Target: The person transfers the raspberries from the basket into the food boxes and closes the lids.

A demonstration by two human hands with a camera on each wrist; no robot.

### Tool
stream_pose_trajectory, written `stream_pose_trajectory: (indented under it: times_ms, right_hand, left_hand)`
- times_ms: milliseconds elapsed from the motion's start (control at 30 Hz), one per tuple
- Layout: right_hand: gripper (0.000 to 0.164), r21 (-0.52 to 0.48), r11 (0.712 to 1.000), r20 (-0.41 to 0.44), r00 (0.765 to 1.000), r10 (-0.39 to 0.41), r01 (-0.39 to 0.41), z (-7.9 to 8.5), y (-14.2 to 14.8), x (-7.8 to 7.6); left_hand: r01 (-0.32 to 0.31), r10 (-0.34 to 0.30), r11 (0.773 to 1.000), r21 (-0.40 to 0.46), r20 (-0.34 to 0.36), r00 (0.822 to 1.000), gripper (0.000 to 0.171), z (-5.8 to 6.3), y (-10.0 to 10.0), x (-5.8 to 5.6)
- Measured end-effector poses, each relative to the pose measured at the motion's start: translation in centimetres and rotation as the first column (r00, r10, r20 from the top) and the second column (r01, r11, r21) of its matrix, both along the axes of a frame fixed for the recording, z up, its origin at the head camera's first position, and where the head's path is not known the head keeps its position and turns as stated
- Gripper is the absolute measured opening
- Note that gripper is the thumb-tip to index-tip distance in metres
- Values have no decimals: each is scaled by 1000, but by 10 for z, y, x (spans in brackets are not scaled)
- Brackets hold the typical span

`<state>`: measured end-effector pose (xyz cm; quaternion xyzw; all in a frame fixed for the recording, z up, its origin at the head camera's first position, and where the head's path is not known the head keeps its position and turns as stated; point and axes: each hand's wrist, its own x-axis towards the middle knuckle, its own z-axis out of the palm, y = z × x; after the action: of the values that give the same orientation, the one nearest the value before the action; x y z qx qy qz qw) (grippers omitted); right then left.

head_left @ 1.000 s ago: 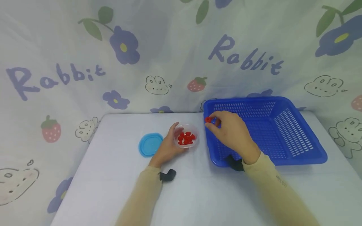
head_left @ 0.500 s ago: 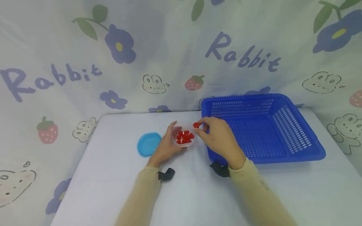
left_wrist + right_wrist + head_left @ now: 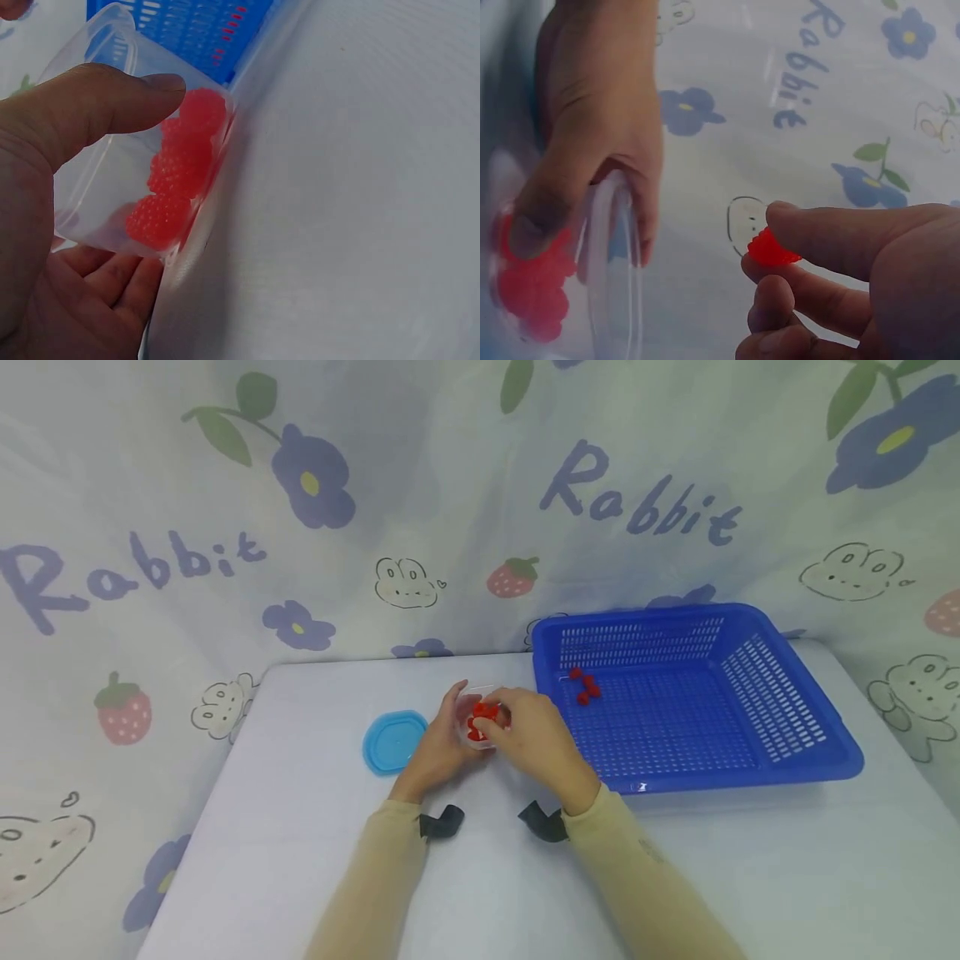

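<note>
My left hand (image 3: 442,739) holds a small clear plastic tub (image 3: 97,172), thumb on one wall and fingers round the other side. Bumpy red raspberries (image 3: 176,161) lie on the tub's bottom, seen through its wall. My right hand (image 3: 536,739) is over the tub's opening in the head view and partly covers the tub. Between its thumb and index finger it pinches one raspberry (image 3: 771,249), which stands out beside the tub's rim in the right wrist view.
A blue perforated basket (image 3: 675,727) stands on the right, with several raspberries (image 3: 588,683) near its back left corner. The light-blue lid (image 3: 393,742) lies left of my left hand on the white table (image 3: 300,827). A printed cloth hangs behind.
My right hand has come left from the basket's left edge to the tub, with the raspberry between its fingers, uncovering raspberries in the basket. The left hand and tub stay nearly still.
</note>
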<state>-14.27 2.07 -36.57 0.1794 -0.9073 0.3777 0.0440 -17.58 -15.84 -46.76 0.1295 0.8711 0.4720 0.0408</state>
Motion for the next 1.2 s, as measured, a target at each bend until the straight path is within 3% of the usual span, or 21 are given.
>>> stream_pose_trajectory:
  times_ms: [133, 333, 533, 767, 967, 1200]
  right_hand:
    - [21, 93, 995, -31, 999, -19, 22, -5, -10, 0]
    - [29, 240, 959, -103, 986, -133, 154, -12, -28, 5]
    - [25, 218, 961, -145, 980, -140, 170, -24, -41, 6]
    - [27, 194, 962, -143, 975, -167, 194, -45, -44, -2]
    - [28, 185, 953, -154, 965, -214, 241, -51, -43, -3]
    - [24, 162, 950, -159, 957, -243, 268, -54, -39, -5]
  left_hand:
    - [9, -9, 1000, 4, -17, 1000, 103, 1, 0, -1]
    - [13, -13, 1000, -9, -42, 999, 103, 4, -2, -2]
    - [23, -23, 1000, -12, -74, 997, 92, 6, -4, -2]
    - [19, -20, 1000, -15, -59, 998, 91, 4, -3, -2]
    - [4, -4, 1000, -12, -34, 999, 95, 2, -2, -1]
    - [29, -28, 999, 26, -36, 999, 99, 3, 1, 1]
